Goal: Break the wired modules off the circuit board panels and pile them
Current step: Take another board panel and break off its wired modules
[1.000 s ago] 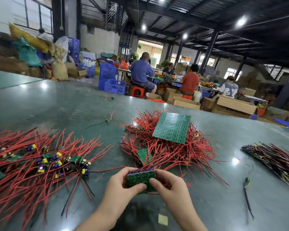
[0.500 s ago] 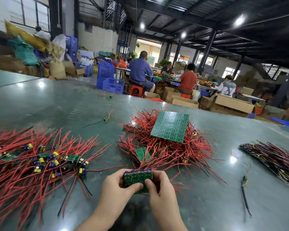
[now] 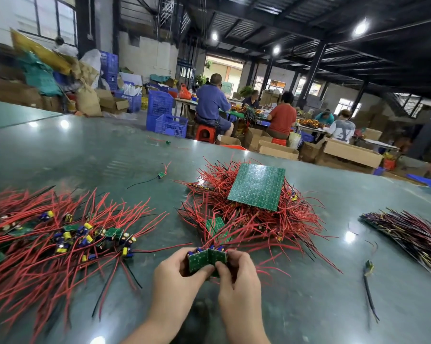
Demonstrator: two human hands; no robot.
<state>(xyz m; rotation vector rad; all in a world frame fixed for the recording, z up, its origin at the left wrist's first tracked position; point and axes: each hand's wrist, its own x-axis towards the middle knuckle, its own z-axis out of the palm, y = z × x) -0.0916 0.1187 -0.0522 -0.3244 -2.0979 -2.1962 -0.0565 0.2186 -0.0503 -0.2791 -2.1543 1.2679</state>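
Note:
A small green panel strip [image 3: 205, 261] with blue parts on its far edge is bent into a V between my hands. My left hand [image 3: 176, 276] pinches its left half, thumb on top. My right hand [image 3: 236, 279] pinches the right half. Just beyond lies a heap of red-wired panels [image 3: 246, 219], topped by a large green circuit board panel [image 3: 258, 186] face down. To the left spreads the pile of separated wired modules [image 3: 60, 239], red wires with yellow and blue parts.
The dark green table [image 3: 85, 155] carries a bundle of dark-wired boards [image 3: 413, 234] at the right, a loose module [image 3: 161, 175] further back and a loose black-wired module [image 3: 369, 266] at the right. Several people sit at tables with cardboard boxes and blue crates behind.
The strip was flat between my hands; now it is folded at its middle. My hands have come closer together.

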